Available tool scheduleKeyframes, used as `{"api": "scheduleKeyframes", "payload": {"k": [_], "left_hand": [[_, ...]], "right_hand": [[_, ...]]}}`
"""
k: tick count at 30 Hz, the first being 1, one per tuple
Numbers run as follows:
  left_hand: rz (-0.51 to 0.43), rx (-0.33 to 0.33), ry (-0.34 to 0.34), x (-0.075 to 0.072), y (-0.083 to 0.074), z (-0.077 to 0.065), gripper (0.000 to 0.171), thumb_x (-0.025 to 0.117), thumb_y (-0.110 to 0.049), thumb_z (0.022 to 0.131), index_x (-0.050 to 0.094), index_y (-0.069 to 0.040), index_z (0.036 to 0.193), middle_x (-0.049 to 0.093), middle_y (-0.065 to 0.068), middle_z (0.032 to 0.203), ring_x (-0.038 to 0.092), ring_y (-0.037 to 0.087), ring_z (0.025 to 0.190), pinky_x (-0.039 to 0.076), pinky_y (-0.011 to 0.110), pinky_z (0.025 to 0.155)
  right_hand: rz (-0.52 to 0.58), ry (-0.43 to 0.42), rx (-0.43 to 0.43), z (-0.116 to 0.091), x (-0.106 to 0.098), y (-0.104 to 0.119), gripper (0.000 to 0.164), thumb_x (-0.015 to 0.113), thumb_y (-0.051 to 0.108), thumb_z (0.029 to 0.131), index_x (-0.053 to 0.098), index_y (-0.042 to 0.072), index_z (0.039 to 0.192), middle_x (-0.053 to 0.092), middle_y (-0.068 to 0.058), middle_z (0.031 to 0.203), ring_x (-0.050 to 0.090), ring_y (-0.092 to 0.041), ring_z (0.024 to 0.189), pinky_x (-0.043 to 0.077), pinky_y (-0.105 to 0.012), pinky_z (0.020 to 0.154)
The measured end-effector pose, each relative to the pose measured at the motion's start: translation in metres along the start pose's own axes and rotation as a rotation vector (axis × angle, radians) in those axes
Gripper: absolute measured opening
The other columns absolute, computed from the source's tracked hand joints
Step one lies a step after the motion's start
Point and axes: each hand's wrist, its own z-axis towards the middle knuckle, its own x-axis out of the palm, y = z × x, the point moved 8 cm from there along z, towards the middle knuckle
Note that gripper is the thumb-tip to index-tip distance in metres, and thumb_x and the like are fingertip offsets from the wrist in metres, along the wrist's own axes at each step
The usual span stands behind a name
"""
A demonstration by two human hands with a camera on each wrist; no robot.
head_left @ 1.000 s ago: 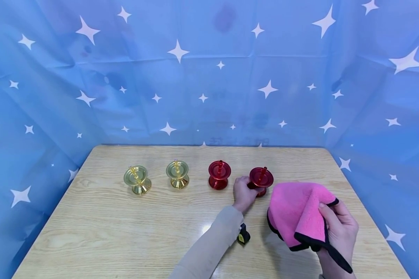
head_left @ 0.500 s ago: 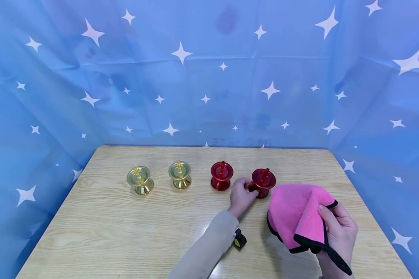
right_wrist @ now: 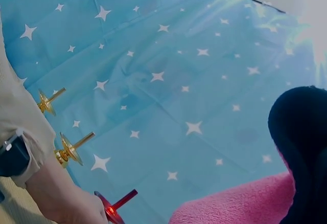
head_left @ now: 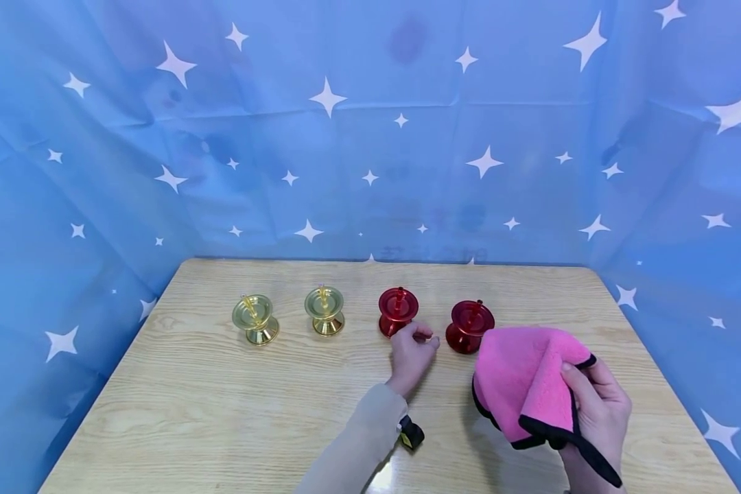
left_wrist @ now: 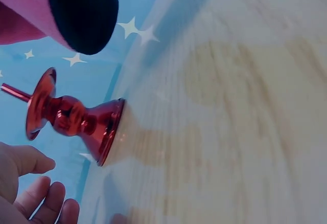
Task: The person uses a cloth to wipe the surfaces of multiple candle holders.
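Observation:
My left hand (head_left: 412, 353) is low over the table between two red metal candle holders, its fingers loosely bent with nothing between them. It overlaps the base of the left red candle holder (head_left: 398, 304) in the head view. The right red candle holder (head_left: 469, 322) stands upright on its flared base; the left wrist view shows it just beyond my fingertips (left_wrist: 48, 164). My right hand (head_left: 599, 412) grips a pink cloth (head_left: 521, 381) with black edging by one corner, and the cloth hangs down beside the right red candle holder.
Two gold candle holders, one at the far left (head_left: 256, 319) and one nearer the middle (head_left: 324, 309), complete a row along the back of the wooden table (head_left: 222, 412). A blue curtain (head_left: 370, 137) with white stars surrounds the table's back and sides.
My left hand has let go of the right red candle holder and drawn back to the left. The right hand keeps its hold on the cloth. The head view has shifted slightly.

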Motion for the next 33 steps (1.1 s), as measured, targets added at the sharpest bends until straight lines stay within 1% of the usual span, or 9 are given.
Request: {"api": "scheduleKeyframes", "payload": {"k": [5, 10, 14, 18, 21, 23, 26, 29, 33], "left_hand": [[-0.011, -0.015, -0.028, -0.011, 0.0, -0.002, 0.009, 0.072, 0.002, 0.068, 0.065, -0.003, 0.07, 0.061, 0.001, 0.068, 0.049, 0.002, 0.061, 0.046, 0.019, 0.059], [-0.009, -0.035, -0.078, -0.022, 0.0, -0.003, 0.009, 0.074, 0.0, 0.068, 0.066, -0.003, 0.07, 0.062, 0.001, 0.066, 0.05, 0.002, 0.058, 0.046, 0.019, 0.056], [-0.031, -0.041, -0.12, -0.03, 0.001, -0.002, 0.009, 0.074, 0.001, 0.068, 0.065, -0.003, 0.07, 0.061, 0.001, 0.064, 0.051, 0.002, 0.057, 0.046, 0.019, 0.055], [-0.012, -0.03, -0.192, -0.042, 0.004, 0.0, 0.017, 0.075, 0.001, 0.065, 0.059, -0.004, 0.066, 0.058, -0.001, 0.06, 0.049, 0.002, 0.056, 0.044, 0.019, 0.053], [-0.006, -0.062, -0.229, -0.049, 0.01, 0.002, 0.024, 0.076, 0.002, 0.064, 0.053, -0.004, 0.069, 0.056, 0.001, 0.063, 0.049, 0.005, 0.058, 0.044, 0.02, 0.055], [-0.026, -0.103, -0.224, -0.051, 0.016, 0.004, 0.027, 0.076, 0.001, 0.064, 0.052, -0.003, 0.076, 0.057, 0.004, 0.068, 0.051, 0.008, 0.061, 0.045, 0.022, 0.057], [-0.039, -0.158, -0.195, -0.053, 0.022, 0.008, 0.032, 0.076, 0.0, 0.065, 0.055, -0.001, 0.089, 0.06, 0.007, 0.077, 0.055, 0.012, 0.066, 0.049, 0.025, 0.062], [0.02, -0.169, -0.178, -0.056, 0.023, 0.012, 0.036, 0.077, -0.003, 0.065, 0.059, 0.001, 0.096, 0.063, 0.009, 0.082, 0.058, 0.017, 0.071, 0.05, 0.029, 0.065], [0.133, -0.152, -0.186, -0.061, 0.024, 0.021, 0.038, 0.078, -0.005, 0.064, 0.062, 0.0, 0.098, 0.064, 0.009, 0.084, 0.06, 0.02, 0.076, 0.049, 0.034, 0.068]], "right_hand": [[0.007, 0.015, 0.015, 0.0, 0.001, -0.003, 0.023, 0.05, -0.016, 0.087, 0.069, -0.004, 0.09, 0.065, -0.009, 0.069, 0.06, -0.013, 0.054, 0.048, -0.021, 0.044], [0.001, 0.018, 0.022, 0.0, 0.002, -0.005, 0.023, 0.051, -0.015, 0.087, 0.069, -0.003, 0.092, 0.066, -0.008, 0.07, 0.06, -0.013, 0.055, 0.048, -0.021, 0.044], [-0.009, 0.015, 0.016, 0.0, 0.003, -0.006, 0.022, 0.051, -0.014, 0.087, 0.069, -0.003, 0.092, 0.065, -0.008, 0.07, 0.06, -0.013, 0.054, 0.048, -0.021, 0.043], [-0.026, 0.01, 0.019, 0.0, 0.003, -0.007, 0.022, 0.052, -0.014, 0.087, 0.07, -0.002, 0.091, 0.065, -0.007, 0.069, 0.06, -0.012, 0.054, 0.048, -0.021, 0.043], [-0.015, 0.014, 0.025, 0.0, 0.004, -0.007, 0.022, 0.052, -0.014, 0.087, 0.07, -0.002, 0.091, 0.065, -0.007, 0.07, 0.06, -0.012, 0.055, 0.048, -0.021, 0.044], [-0.001, 0.019, 0.028, 0.0, 0.004, -0.007, 0.022, 0.051, -0.015, 0.087, 0.069, -0.003, 0.091, 0.065, -0.008, 0.07, 0.06, -0.013, 0.055, 0.048, -0.021, 0.044], [0.014, 0.021, 0.029, 0.001, 0.005, -0.007, 0.023, 0.051, -0.016, 0.086, 0.069, -0.004, 0.09, 0.065, -0.008, 0.07, 0.06, -0.013, 0.056, 0.048, -0.021, 0.045], [0.011, 0.02, 0.027, 0.001, 0.005, -0.006, 0.023, 0.051, -0.016, 0.086, 0.069, -0.004, 0.09, 0.065, -0.008, 0.069, 0.06, -0.013, 0.055, 0.048, -0.021, 0.045], [-0.004, 0.02, 0.022, 0.001, 0.006, -0.005, 0.022, 0.051, -0.015, 0.087, 0.069, -0.004, 0.089, 0.065, -0.008, 0.068, 0.059, -0.013, 0.054, 0.048, -0.021, 0.044]]}}
